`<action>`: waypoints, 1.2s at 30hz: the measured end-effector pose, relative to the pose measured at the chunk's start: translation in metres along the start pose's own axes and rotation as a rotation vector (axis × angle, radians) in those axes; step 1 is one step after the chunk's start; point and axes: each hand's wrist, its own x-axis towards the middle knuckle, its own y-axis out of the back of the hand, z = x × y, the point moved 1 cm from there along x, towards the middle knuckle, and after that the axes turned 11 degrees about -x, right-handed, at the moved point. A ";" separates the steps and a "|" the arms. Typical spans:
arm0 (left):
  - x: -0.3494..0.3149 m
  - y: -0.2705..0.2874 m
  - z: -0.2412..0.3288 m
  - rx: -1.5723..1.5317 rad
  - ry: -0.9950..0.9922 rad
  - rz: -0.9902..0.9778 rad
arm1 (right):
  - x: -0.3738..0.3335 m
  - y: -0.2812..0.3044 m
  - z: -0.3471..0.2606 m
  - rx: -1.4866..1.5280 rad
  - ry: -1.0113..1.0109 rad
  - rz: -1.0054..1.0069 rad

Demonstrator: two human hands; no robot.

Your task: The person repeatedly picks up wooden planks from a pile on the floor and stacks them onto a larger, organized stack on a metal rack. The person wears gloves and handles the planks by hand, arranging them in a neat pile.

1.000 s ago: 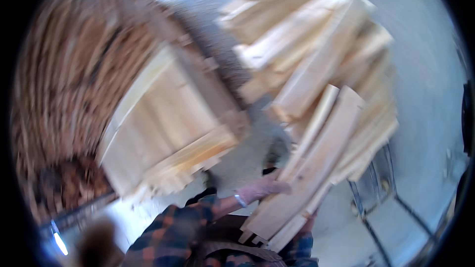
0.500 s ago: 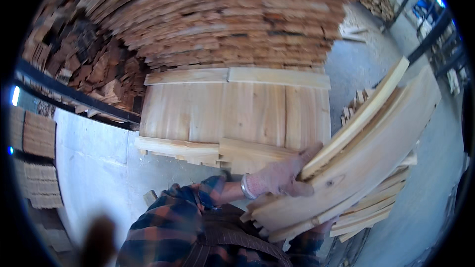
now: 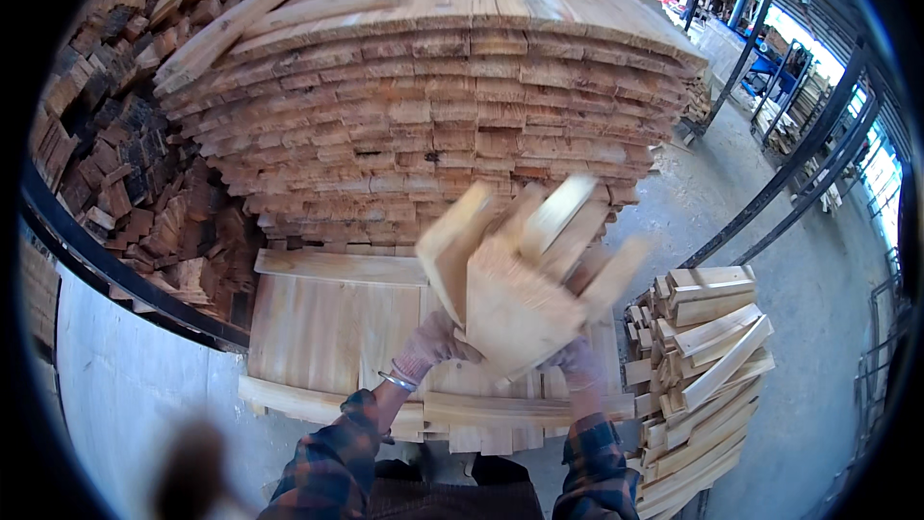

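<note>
A loose bundle of pale wooden boards (image 3: 525, 313) is gripped between my two gloved hands, its ends fanned apart and blurred by motion. My left hand (image 3: 435, 342) clasps its left side, with a metal bangle on the wrist. My right hand (image 3: 579, 366) is closed against the lower right side, its fingers partly hidden behind the wood. Below the bundle lies a low stack of boards (image 3: 322, 327), laid flat side by side. Narrow strips lie along it: a back strip (image 3: 337, 268), a front left strip (image 3: 327, 404) and a front right strip (image 3: 529, 410).
Behind rises a tall stack of boards (image 3: 433, 125), with loose planks (image 3: 241, 29) on top. A heap of offcuts (image 3: 144, 183) sits left behind a dark metal rail (image 3: 125, 279). On the right stands a pile of narrow boards (image 3: 707, 376), near metal posts (image 3: 799, 173).
The bundle has swung from the right side to the middle, over the low stack. My right hand, mostly hidden earlier, now shows beside it. The view has tilted up.
</note>
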 end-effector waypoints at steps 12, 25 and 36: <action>0.000 0.001 -0.081 -0.354 -0.174 0.089 | 0.029 -0.029 -0.009 -0.188 -0.122 -0.135; -0.133 0.139 0.035 -0.235 0.366 0.787 | 0.103 -0.205 0.120 -1.046 -0.245 0.134; -0.184 0.278 -0.154 -0.316 0.462 0.742 | 0.177 -0.208 0.310 -0.573 -0.145 0.350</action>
